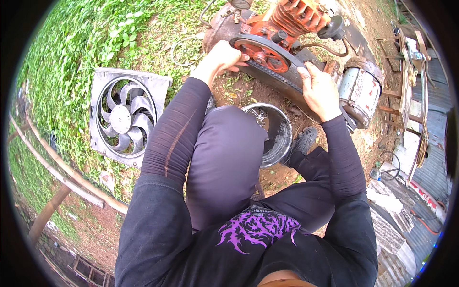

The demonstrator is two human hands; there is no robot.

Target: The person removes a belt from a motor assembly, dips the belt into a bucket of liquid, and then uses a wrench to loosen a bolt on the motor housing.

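An orange air compressor (299, 19) stands ahead, with a large red-centred pulley (272, 60) and a black drive belt (279, 79) running toward the pale electric motor (358, 93) at right. My left hand (217, 62) curls its fingers at the pulley's left side, on the belt. My right hand (319, 91) grips the belt at the pulley's right side, thumb uppermost. The parts under my fingers are partly hidden.
Below the belt is a metal bucket (279, 143) holding metal items, partly behind my knee. A radiator fan in its shroud (122, 120) lies on grass at left. Bamboo poles (71, 172) lie farther left; wooden frames (401, 91) and corrugated sheets (425, 182) line the right.
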